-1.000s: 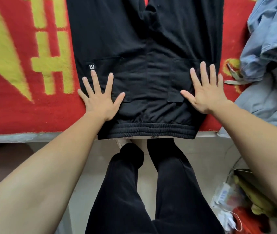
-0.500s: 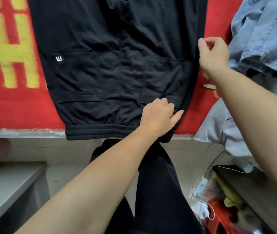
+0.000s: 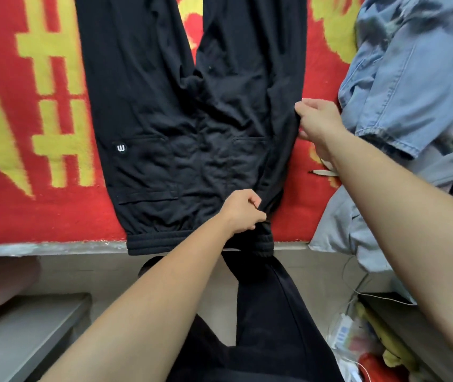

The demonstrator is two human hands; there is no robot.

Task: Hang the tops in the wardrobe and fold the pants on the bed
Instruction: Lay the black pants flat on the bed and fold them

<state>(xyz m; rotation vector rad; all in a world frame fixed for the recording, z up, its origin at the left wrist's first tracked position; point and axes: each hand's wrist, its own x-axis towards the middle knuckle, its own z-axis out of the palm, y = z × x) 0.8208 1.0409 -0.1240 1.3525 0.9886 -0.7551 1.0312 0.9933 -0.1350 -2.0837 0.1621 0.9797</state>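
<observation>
Black pants [image 3: 164,128] lie flat on the red and yellow blanket [image 3: 26,188] covering the bed, waistband at the near edge, legs running away from me. A small white logo sits on the left back pocket. My left hand [image 3: 243,212] grips the fabric near the waistband on the pants' right side. My right hand [image 3: 319,121] pinches the pants' right outer edge higher up, by the hip. The cloth bunches and lifts between the two hands.
A pile of light blue denim and grey clothes [image 3: 413,92] lies on the bed to the right. The bed's pale edge [image 3: 40,248] runs across below the blanket. A grey surface [image 3: 26,332] sits low left; cluttered packets and cables [image 3: 357,340] lie low right.
Both hands went from pressing flat on the pants to gripping the pants' right side. The left hand crossed over to the right waistband; the right hand took the outer edge.
</observation>
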